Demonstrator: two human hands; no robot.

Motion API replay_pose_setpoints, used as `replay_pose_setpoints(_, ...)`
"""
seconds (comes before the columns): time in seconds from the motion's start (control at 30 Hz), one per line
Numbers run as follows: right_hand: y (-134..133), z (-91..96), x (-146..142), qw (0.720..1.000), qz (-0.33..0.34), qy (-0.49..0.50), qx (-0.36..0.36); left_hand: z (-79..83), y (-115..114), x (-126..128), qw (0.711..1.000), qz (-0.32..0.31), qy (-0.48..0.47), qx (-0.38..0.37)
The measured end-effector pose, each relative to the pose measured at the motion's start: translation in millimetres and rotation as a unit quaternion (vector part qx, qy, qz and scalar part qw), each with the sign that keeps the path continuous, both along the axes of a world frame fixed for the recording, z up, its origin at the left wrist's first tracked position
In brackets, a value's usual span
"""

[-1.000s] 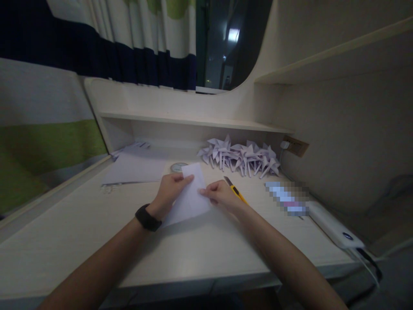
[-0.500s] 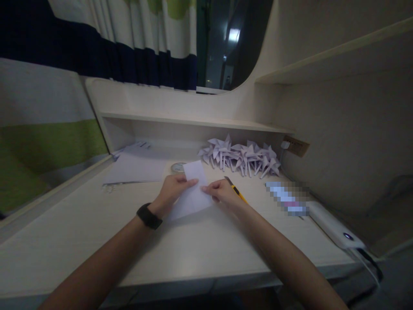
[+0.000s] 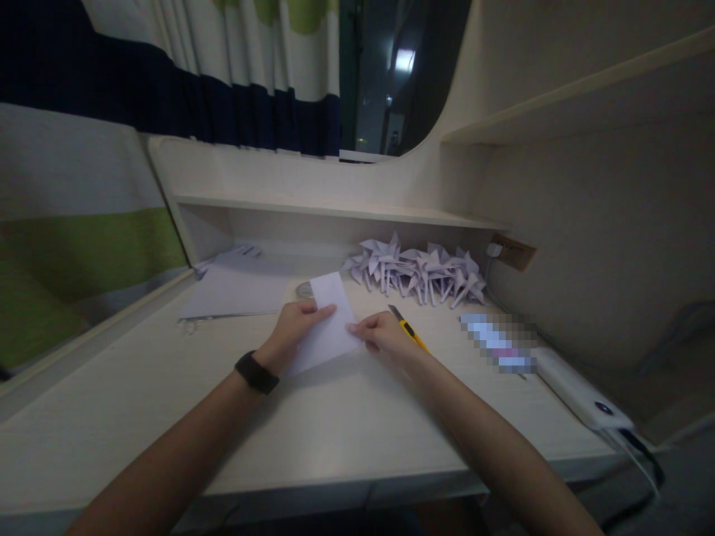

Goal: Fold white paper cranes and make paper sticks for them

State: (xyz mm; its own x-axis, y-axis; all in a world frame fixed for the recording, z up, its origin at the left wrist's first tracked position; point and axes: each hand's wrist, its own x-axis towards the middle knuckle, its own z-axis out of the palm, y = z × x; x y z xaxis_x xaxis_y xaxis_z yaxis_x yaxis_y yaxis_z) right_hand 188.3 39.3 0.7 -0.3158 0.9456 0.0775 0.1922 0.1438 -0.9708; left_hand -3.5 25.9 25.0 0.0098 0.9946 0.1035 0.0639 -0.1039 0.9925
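A white sheet of paper (image 3: 328,339), apparently folded, is held between both hands above the desk. My left hand (image 3: 295,327), with a black watch at the wrist, grips its left side, thumb on top. At the right edge, my right hand (image 3: 380,331) pinches the paper between thumb and fingers. A yellow utility knife (image 3: 410,329) lies just beyond my right hand, its blade end pointing away. Behind the paper, a round flat coil-like object (image 3: 304,290) is partly covered.
Several white paper pinwheels (image 3: 416,268) are heaped under the shelf. A stack of white paper (image 3: 234,286) lies at the back left. To the right are a blurred-out phone (image 3: 494,342) and a white power strip (image 3: 581,391) with cables. Curtains (image 3: 240,82) hang behind the desk.
The paper has shifted slightly left and turned a little, with my left hand moving left along with it. My right hand stays almost in place, still pinching the edge.
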Motion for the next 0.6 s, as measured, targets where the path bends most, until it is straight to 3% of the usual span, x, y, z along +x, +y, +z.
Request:
replay_pose_setpoints(0.27, -5.4, 7.4, 0.1, 0.998, 0.049, -0.006, -0.026, -0.8, 2.1, -1.5, 0.996, -0.052, -0.073, -0.022)
replay_pose_setpoints(0.43, 1.5, 0.2, 0.3, 0.998, 0.02, 0.053, -0.032, -6.4, 7.8, -2.7, 0.992, -0.023, -0.126, -0.012)
replay_pose_setpoints(0.6, 7.2, -3.4, 2.3, 0.994, 0.032, 0.094, -0.037, -8.4, 11.4, -3.6, 0.988, 0.019, -0.152, 0.012)
